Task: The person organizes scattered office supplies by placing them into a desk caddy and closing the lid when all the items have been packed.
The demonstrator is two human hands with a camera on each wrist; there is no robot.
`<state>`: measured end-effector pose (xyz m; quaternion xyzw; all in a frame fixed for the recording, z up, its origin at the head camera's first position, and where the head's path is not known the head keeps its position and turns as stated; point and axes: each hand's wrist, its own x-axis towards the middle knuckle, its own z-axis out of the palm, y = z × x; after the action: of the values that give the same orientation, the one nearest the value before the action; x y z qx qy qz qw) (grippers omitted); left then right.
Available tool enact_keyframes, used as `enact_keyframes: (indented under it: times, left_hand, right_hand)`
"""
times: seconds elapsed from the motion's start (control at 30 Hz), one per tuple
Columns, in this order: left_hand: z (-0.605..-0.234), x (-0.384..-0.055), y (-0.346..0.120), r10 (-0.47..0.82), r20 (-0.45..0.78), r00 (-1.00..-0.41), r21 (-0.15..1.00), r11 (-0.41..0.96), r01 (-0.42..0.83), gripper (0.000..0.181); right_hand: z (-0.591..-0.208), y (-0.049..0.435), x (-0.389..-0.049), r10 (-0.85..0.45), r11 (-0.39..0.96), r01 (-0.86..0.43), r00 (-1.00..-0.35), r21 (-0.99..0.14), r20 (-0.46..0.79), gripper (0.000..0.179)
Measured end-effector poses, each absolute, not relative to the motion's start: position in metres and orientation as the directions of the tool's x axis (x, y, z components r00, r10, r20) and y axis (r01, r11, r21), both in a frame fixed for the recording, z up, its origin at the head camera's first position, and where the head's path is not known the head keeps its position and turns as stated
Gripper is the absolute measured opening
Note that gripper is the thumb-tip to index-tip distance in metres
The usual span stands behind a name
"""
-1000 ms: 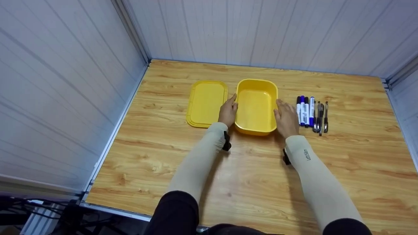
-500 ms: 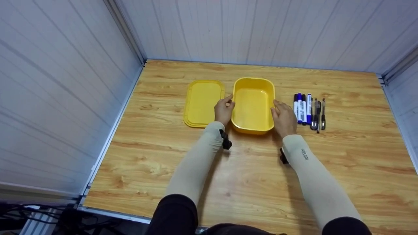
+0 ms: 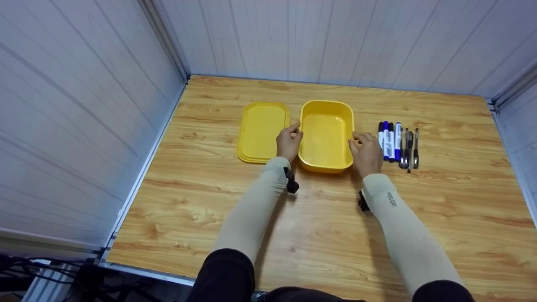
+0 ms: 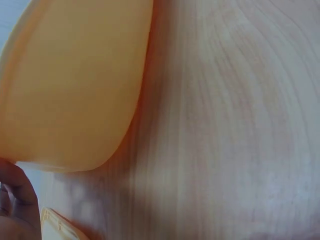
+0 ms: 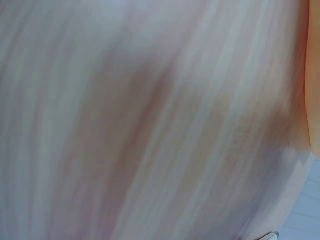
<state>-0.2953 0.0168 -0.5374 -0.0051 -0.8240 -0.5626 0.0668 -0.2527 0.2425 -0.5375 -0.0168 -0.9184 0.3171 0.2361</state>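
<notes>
A yellow plastic box (image 3: 326, 140) stands on the table with its open top up and nothing inside. At its left side is my left hand (image 3: 289, 142), its fingertips right at the rim. The left wrist view shows a couple of bent fingers (image 4: 21, 192) by the outer wall of the box (image 4: 75, 90). My right hand (image 3: 367, 153) is on the opposite side, fingertips close to the right rim, thumb toward the box. In the right wrist view only a strip of the box (image 5: 314, 75) shows at the right edge. The matching yellow lid (image 3: 263, 132) lies flat left of the box.
Several markers (image 3: 389, 141) with black and blue caps lie in a row right of my right hand, several pens (image 3: 409, 150) beside them. White panel walls (image 3: 268, 42) border the wooden table (image 3: 201, 197) at the back and sides.
The view shifts slightly, and box and lid keep their places relative to each other. The right hand's fingers have drawn back a little and bent more; the left hand stays at the box's side.
</notes>
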Motion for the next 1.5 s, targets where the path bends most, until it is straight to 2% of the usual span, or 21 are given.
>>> enact_keyframes:
  times: [0.63, 1.0, 1.23, 1.5]
  left_hand:
    - [-0.543, -0.289, 0.014, -0.084, 0.105, -0.991, 0.923, 0.38, 0.065, 0.037]
    - [-0.544, -0.291, 0.018, -0.097, 0.093, -0.991, 0.933, 0.356, 0.053, 0.036]
    - [-0.541, -0.292, 0.02, -0.098, 0.107, -0.989, 0.933, 0.354, 0.066, 0.036]
    - [-0.541, -0.293, 0.023, -0.096, 0.083, -0.992, 0.936, 0.349, 0.044, 0.036]
  right_hand:
    - [-0.533, 0.241, -0.253, 0.196, 0.775, -0.072, -0.917, -0.627, 0.347, 0.027]
    - [-0.534, 0.264, -0.255, 0.223, 0.794, -0.054, -0.901, -0.606, 0.373, 0.031]
    - [-0.531, 0.284, -0.258, 0.237, 0.823, -0.004, -0.906, -0.567, 0.35, 0.043]
    - [-0.531, 0.298, -0.258, 0.278, 0.824, 0.049, -0.903, -0.565, 0.327, 0.039]
